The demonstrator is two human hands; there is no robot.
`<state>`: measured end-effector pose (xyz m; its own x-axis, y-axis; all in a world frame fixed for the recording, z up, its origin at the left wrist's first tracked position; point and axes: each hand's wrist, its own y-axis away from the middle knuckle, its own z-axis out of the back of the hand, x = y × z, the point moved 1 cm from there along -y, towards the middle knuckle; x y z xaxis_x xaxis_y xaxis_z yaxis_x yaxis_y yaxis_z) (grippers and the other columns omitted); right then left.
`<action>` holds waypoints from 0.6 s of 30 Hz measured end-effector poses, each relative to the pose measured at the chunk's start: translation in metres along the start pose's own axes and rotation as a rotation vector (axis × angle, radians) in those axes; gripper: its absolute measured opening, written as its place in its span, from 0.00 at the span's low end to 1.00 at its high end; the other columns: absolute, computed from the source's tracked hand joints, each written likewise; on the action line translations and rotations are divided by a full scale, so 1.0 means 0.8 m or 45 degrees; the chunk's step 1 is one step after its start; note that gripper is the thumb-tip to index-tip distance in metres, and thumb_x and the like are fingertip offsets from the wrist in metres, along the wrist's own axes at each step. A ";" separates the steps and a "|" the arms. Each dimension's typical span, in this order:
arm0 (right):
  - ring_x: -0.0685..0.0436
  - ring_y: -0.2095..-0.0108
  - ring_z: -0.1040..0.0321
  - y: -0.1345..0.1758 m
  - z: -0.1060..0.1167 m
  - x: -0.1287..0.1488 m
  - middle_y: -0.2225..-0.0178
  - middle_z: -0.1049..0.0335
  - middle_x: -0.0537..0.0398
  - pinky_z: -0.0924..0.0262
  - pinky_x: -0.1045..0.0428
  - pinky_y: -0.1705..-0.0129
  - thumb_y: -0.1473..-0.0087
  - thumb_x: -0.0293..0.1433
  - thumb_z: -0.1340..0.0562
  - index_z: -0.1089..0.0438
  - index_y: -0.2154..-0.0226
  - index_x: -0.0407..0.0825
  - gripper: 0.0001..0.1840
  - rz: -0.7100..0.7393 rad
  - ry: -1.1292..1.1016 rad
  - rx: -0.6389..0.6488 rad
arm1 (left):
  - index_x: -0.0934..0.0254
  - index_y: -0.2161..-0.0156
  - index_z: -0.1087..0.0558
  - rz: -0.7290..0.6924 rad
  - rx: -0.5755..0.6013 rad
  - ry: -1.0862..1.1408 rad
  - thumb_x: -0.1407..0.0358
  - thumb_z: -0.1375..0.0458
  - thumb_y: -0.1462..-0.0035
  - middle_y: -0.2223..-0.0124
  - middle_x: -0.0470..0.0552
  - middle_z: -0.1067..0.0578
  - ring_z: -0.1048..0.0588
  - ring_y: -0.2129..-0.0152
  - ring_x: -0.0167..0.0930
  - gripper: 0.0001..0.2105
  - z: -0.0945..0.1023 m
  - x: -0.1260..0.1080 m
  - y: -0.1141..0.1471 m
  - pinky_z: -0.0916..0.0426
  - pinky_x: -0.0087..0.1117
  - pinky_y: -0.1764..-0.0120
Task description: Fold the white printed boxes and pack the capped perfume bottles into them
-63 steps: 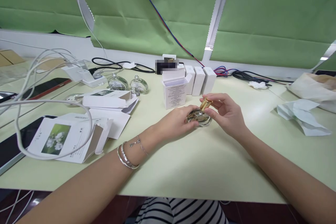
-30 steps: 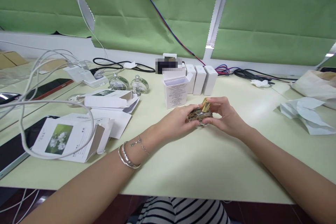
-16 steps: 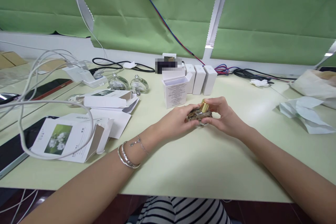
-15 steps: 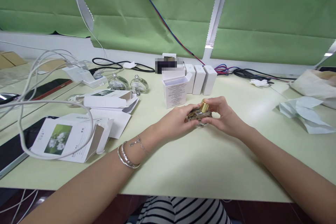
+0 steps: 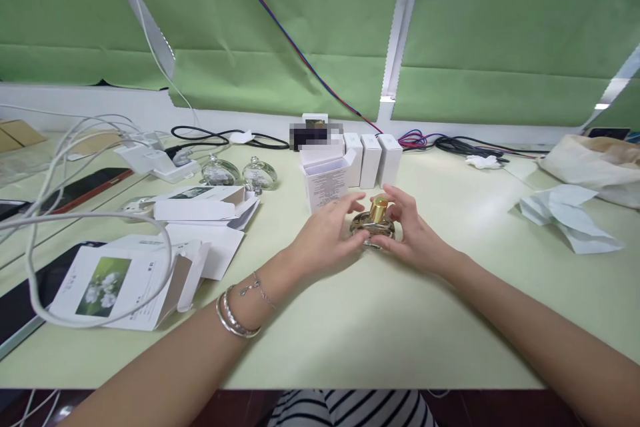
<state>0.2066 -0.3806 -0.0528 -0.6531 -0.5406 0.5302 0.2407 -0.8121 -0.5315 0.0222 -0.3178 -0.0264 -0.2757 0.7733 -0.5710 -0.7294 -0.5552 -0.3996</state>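
Observation:
A round, clear glass perfume bottle (image 5: 356, 221) with a gold cap (image 5: 379, 209) stands between my hands near the middle of the table. My right hand (image 5: 417, 235) closes round its right side, the thumb in front and the fingers by the cap. At the left of the bottle, my left hand (image 5: 320, 232) has its fingers spread apart, with the thumb tip at the glass. Just behind my left fingers stands a white box (image 5: 323, 188) with printed text and its top flaps open.
Behind stand several slim white boxes (image 5: 371, 161). Two more glass bottles (image 5: 260, 175) lie to the left, near opened white cartons (image 5: 143, 273). White cables (image 5: 37, 253) loop over the left side. Crumpled paper (image 5: 570, 217) and a cloth bag (image 5: 595, 163) lie at the right.
My left fingers have loosened and spread away from the bottle, the left hand shifting left. More of the bottle and its cap now shows. The view has tilted up slightly.

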 end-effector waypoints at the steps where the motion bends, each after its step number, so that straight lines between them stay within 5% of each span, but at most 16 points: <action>1: 0.46 0.63 0.33 0.000 0.001 -0.001 0.50 0.44 0.46 0.35 0.42 0.56 0.46 0.33 0.40 0.67 0.40 0.60 0.41 -0.046 -0.017 0.014 | 0.59 0.44 0.45 -0.009 -0.131 -0.016 0.62 0.45 0.44 0.50 0.53 0.30 0.32 0.52 0.36 0.24 0.003 0.000 0.000 0.38 0.40 0.50; 5: 0.43 0.59 0.32 -0.001 0.006 0.000 0.54 0.37 0.48 0.36 0.43 0.55 0.47 0.38 0.38 0.66 0.39 0.57 0.43 -0.174 -0.007 0.037 | 0.57 0.43 0.51 0.056 -0.792 -0.122 0.62 0.43 0.47 0.42 0.57 0.42 0.40 0.46 0.39 0.29 0.017 0.004 -0.001 0.42 0.44 0.46; 7: 0.43 0.60 0.32 -0.004 0.008 0.004 0.57 0.34 0.49 0.36 0.46 0.57 0.46 0.39 0.40 0.57 0.41 0.54 0.35 -0.206 0.033 0.051 | 0.56 0.41 0.58 0.188 -0.948 -0.091 0.64 0.40 0.50 0.38 0.59 0.51 0.44 0.43 0.40 0.37 0.021 0.013 -0.004 0.44 0.46 0.44; 9: 0.44 0.64 0.31 -0.007 0.011 0.008 0.62 0.31 0.51 0.36 0.49 0.62 0.43 0.40 0.44 0.43 0.50 0.51 0.20 -0.191 0.104 0.075 | 0.56 0.40 0.64 0.335 -0.920 0.024 0.66 0.39 0.52 0.37 0.61 0.54 0.47 0.40 0.40 0.43 0.019 0.025 -0.009 0.48 0.48 0.43; 12: 0.45 0.69 0.33 -0.010 0.015 0.011 0.68 0.30 0.51 0.38 0.51 0.68 0.42 0.38 0.46 0.36 0.65 0.49 0.10 -0.064 0.241 0.045 | 0.58 0.38 0.70 0.497 -0.709 0.275 0.68 0.40 0.51 0.43 0.61 0.41 0.39 0.44 0.40 0.46 0.012 0.042 -0.014 0.44 0.47 0.45; 18: 0.43 0.64 0.34 -0.010 0.024 0.025 0.66 0.26 0.50 0.40 0.49 0.63 0.45 0.26 0.43 0.36 0.58 0.47 0.10 0.577 0.667 -0.187 | 0.60 0.37 0.61 0.428 -0.444 0.258 0.68 0.42 0.49 0.53 0.54 0.29 0.29 0.55 0.36 0.40 0.004 0.039 -0.012 0.35 0.41 0.52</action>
<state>0.2058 -0.3891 -0.0253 -0.7801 -0.6115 -0.1322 0.4954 -0.4746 -0.7276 0.0190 -0.2872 -0.0382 -0.3068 0.4791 -0.8224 -0.3604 -0.8582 -0.3655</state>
